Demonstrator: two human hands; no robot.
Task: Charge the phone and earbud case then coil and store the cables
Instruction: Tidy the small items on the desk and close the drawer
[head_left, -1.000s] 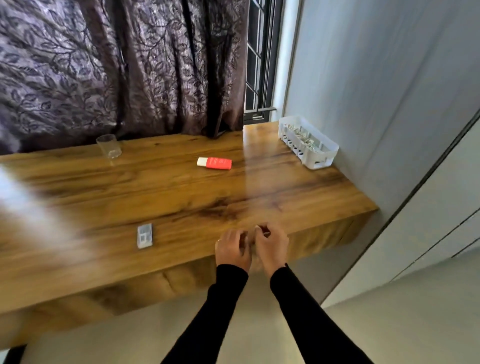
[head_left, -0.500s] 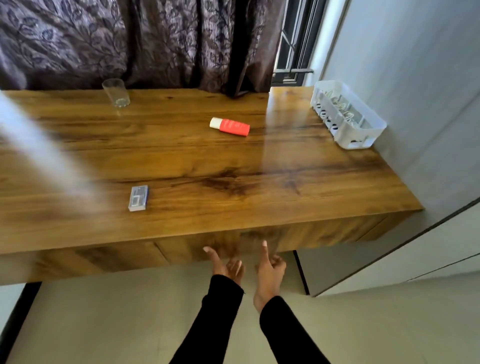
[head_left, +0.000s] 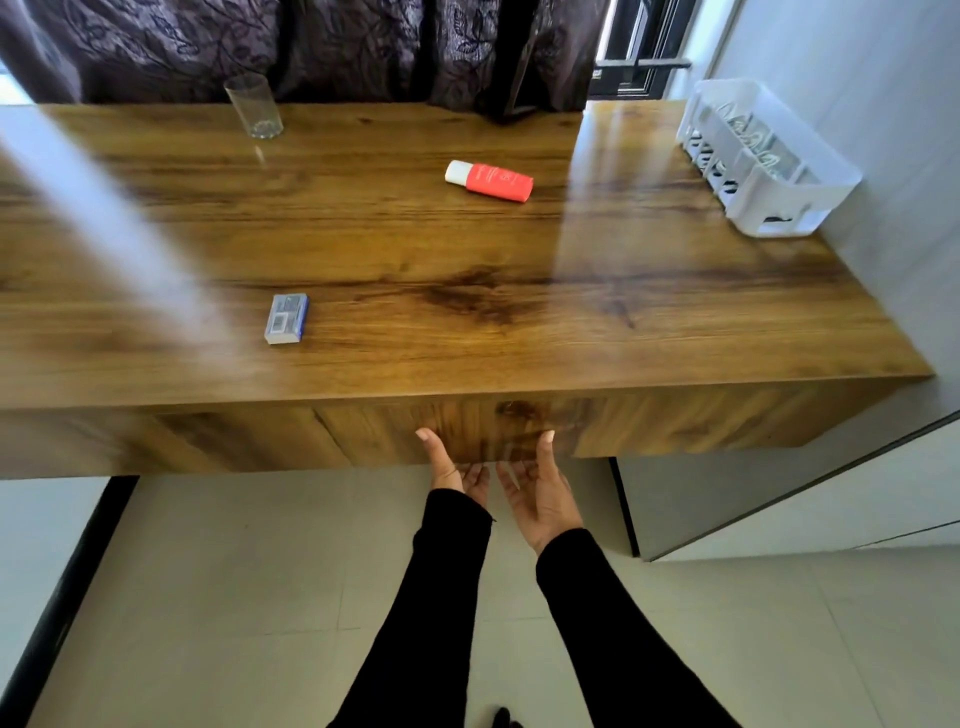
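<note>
- We see both hands palm-up below the wooden desk's (head_left: 467, 249) front edge: left hand (head_left: 457, 470) and right hand (head_left: 537, 491), fingers loosely spread, holding nothing.
- The white slotted basket (head_left: 779, 192) sits at the desk's far right corner by the wall; pale coiled cables (head_left: 756, 140) lie inside, blurred.
- A small blue-grey box (head_left: 287, 318) lies near the front left.

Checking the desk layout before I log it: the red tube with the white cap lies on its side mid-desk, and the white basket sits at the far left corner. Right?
Not quite. The head view shows the white basket at the far right corner of the desk, by the wall. The red tube with the white cap does lie on its side mid-desk.
</note>
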